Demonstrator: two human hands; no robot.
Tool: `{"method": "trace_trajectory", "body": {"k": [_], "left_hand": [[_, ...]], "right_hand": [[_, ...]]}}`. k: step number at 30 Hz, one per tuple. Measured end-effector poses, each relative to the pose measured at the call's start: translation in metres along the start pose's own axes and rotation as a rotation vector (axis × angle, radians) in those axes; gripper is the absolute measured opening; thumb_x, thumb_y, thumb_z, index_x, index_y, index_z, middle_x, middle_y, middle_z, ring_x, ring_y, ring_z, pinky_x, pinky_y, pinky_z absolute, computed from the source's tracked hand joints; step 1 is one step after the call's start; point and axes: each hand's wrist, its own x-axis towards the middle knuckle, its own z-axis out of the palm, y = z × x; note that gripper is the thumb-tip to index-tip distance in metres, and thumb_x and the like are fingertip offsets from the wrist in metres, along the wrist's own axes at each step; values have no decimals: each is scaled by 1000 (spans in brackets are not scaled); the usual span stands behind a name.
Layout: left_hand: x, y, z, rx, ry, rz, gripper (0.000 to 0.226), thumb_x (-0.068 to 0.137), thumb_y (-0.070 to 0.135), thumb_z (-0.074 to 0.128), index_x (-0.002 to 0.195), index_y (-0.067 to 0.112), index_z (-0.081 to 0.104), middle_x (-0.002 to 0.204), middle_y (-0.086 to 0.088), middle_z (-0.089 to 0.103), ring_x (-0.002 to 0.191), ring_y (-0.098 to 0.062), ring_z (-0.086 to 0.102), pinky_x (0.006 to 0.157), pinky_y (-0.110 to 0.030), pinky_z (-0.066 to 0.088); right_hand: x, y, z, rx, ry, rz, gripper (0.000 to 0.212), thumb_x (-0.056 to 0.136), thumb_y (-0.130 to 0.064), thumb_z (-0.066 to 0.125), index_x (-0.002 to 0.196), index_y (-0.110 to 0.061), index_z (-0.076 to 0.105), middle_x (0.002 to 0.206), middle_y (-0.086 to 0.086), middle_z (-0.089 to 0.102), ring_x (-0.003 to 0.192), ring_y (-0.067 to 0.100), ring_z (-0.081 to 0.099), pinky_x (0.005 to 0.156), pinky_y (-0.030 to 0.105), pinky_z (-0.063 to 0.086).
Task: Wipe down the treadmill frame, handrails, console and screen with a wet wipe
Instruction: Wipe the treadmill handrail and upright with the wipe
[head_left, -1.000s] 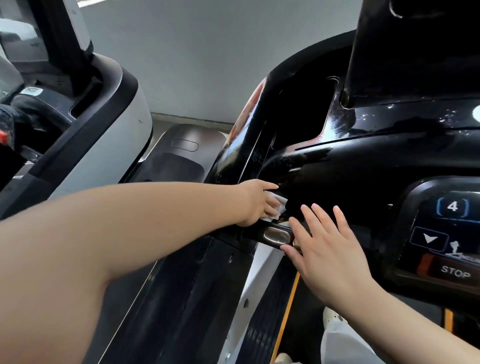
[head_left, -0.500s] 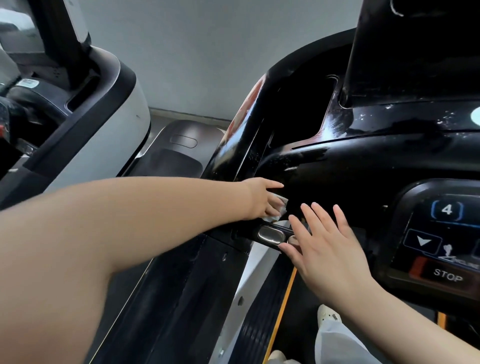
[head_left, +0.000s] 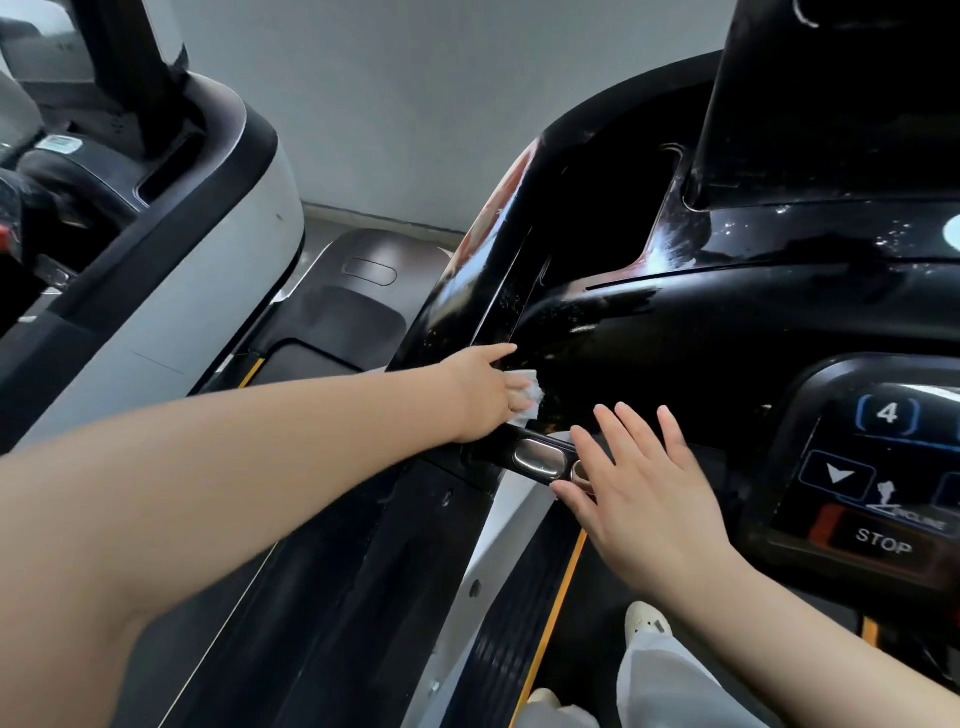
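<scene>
At the far left, a neighbouring treadmill (head_left: 171, 291) with a white and black side panel is standing well apart from your work. Your left hand (head_left: 485, 392) is reaching across and pressing a white wet wipe (head_left: 684, 399) against the glossy black console (head_left: 649, 338), at its lower left edge; the grip is clamped on the wipe, fingers curled round it. Just below, a metal sensor pad (head_left: 537, 457) is sitting in the black handrail (head_left: 498, 452). Your right hand (head_left: 644, 488) is lying flat with its fingers straight and spread, its grip apart, its thumb touching the handrail beside the pad. Further right, the control panel (head_left: 878, 467) is showing a 4, a down arrow and a STOP key (head_left: 883, 540).
</scene>
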Motion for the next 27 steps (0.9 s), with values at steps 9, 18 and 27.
{"method": "trace_trajectory", "body": {"k": [9,18,27], "left_hand": [[-61,47,15,-59,44,-279,60,99,33,24,151,10,7,158,-10,-4,145,-25,-11,109,-49,-19],[-85,123,39,48,-13,-313,66,101,38,17,141,-7,-12,149,-29,-21,136,-48,-23,90,-62,-29],[-79,110,39,35,87,-377,68,102,43,13,138,-5,-18,154,-22,-16,140,-40,-19,90,-60,-28]], "right_hand": [[-3,-5,-1,-19,-9,-26,63,87,-50,29,113,-6,66,107,14,68,102,33,64,102,49,23],[-7,-4,2,-45,-9,-56,62,87,-48,30,118,-5,63,101,8,68,89,28,65,104,48,23],[-7,-3,1,-45,18,-86,62,87,-46,30,119,-3,62,101,12,68,89,32,65,103,49,23]]}}
